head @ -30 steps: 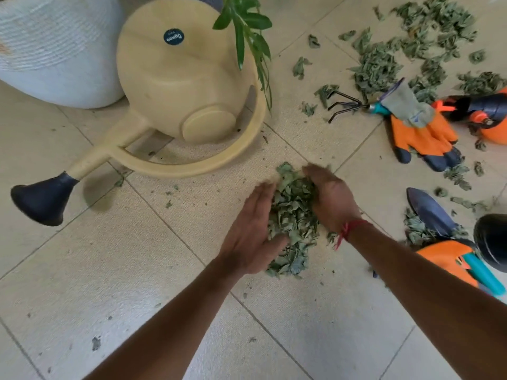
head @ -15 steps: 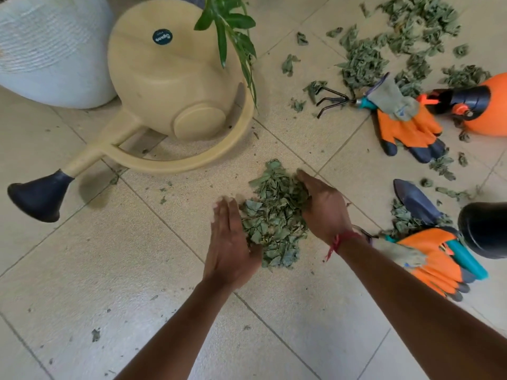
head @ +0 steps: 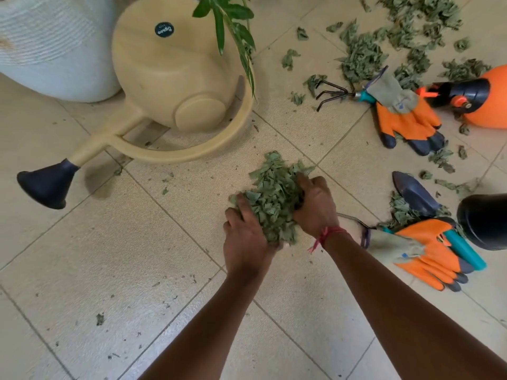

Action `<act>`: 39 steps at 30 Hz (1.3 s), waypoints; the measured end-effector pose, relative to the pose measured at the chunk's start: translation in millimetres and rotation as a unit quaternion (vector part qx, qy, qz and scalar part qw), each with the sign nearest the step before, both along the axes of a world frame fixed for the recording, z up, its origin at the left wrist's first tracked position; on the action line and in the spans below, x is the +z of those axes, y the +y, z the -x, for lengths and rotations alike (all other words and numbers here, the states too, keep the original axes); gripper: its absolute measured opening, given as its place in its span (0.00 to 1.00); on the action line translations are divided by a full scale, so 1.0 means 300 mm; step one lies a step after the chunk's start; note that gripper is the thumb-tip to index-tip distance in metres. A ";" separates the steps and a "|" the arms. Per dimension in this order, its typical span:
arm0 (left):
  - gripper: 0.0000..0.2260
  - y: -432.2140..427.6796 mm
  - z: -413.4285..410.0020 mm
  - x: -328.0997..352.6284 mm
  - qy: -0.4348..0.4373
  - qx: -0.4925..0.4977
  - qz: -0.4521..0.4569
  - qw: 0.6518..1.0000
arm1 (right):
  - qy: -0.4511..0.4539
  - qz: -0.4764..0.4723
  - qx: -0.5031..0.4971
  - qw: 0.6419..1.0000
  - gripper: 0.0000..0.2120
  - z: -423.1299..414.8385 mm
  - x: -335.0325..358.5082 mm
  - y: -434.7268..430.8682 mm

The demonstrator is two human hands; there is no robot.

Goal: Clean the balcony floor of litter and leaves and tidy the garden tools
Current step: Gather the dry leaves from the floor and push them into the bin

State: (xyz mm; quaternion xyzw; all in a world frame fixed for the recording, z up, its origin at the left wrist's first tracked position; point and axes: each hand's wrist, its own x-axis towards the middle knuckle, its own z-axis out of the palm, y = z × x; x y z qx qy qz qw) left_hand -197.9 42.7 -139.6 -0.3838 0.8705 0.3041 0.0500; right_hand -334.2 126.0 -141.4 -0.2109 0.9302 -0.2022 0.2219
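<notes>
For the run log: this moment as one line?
phase: leaf pickup | left hand: grips pile of dry green leaves | right hand: grips pile

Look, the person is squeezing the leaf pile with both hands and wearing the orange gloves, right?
Not quite. The left hand and right hand do squeeze the leaf pile, but they are bare. The orange gloves lie on the floor off to the right, as the head view shows.

The beige plastic watering can [head: 170, 78] looks smooth and matt. Below it, pale floor tiles [head: 109, 256] are fine-ribbed and dull; the crumpled grey-green leaves [head: 274, 198] look dry, papery. Right of it lies an orange rubber-coated glove [head: 406, 124], cloth-cuffed.
</notes>
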 end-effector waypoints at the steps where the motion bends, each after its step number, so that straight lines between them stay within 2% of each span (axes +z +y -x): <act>1: 0.62 -0.020 0.013 -0.004 0.018 0.017 -0.006 1.000 | -0.019 0.014 0.020 1.000 0.35 -0.003 0.006 -0.021; 4: 0.59 -0.096 0.038 -0.011 0.085 0.050 -0.027 0.995 | -0.055 0.057 0.008 0.997 0.38 0.021 0.028 -0.048; 6: 0.58 -0.149 0.045 -0.007 0.106 0.057 -0.026 0.992 | -0.029 0.090 -0.037 0.995 0.35 0.064 0.039 -0.050; 8: 0.59 -0.199 0.043 0.008 0.106 0.058 -0.039 0.992 | 0.022 0.079 -0.058 0.995 0.31 0.125 0.049 -0.056; 10: 0.60 -0.233 0.023 0.024 0.077 0.040 -0.026 0.996 | 0.066 0.033 -0.030 0.997 0.31 0.194 0.063 -0.081; 12: 0.62 -0.251 -0.004 0.038 0.002 0.006 0.016 1.000 | 0.093 -0.062 0.039 0.993 0.33 0.256 0.069 -0.119; 15: 0.67 -0.277 -0.022 0.053 -0.120 -0.030 0.028 0.992 | 0.078 -0.176 0.112 0.975 0.34 0.287 0.063 -0.179; 19: 0.69 -0.310 0.024 0.060 -0.186 -0.068 0.013 0.980 | 0.033 -0.144 0.197 0.969 0.37 0.228 0.046 -0.233; 21: 0.68 -0.321 0.054 0.061 -0.181 -0.082 0.003 0.980 | 0.063 -0.114 0.215 0.968 0.34 0.214 0.051 -0.258; 23: 0.67 -0.330 0.078 0.064 -0.175 -0.085 -0.011 0.981 | 0.099 -0.095 0.189 0.972 0.32 0.225 0.060 -0.292; 25: 0.67 -0.338 0.094 0.065 -0.183 -0.087 -0.017 0.979 | 0.090 -0.118 0.193 0.970 0.35 0.231 0.066 -0.325; 28: 0.67 -0.344 0.104 0.058 -0.192 -0.092 -0.023 0.977 | 0.077 -0.162 0.274 0.945 0.39 0.209 0.070 -0.346; 30: 0.65 -0.354 0.104 0.055 -0.187 -0.096 -0.025 0.977 | 0.056 -0.142 0.307 0.939 0.39 0.196 0.071 -0.327; 32: 0.63 -0.366 0.098 0.048 -0.171 -0.096 -0.028 0.980 | 0.058 -0.083 0.295 0.950 0.38 0.189 0.076 -0.274; 35: 0.64 -0.376 0.088 0.049 -0.159 -0.111 -0.022 0.981 | 0.036 -0.022 0.163 0.986 0.41 0.214 0.098 -0.167; 37: 0.67 -0.378 0.091 0.052 -0.172 -0.117 -0.015 0.978 | -0.032 -0.086 0.116 0.989 0.46 0.244 0.110 -0.108; 39: 0.69 -0.374 0.118 0.056 -0.188 -0.118 -0.004 0.975 | -0.088 -0.163 0.125 0.975 0.51 0.253 0.109 -0.085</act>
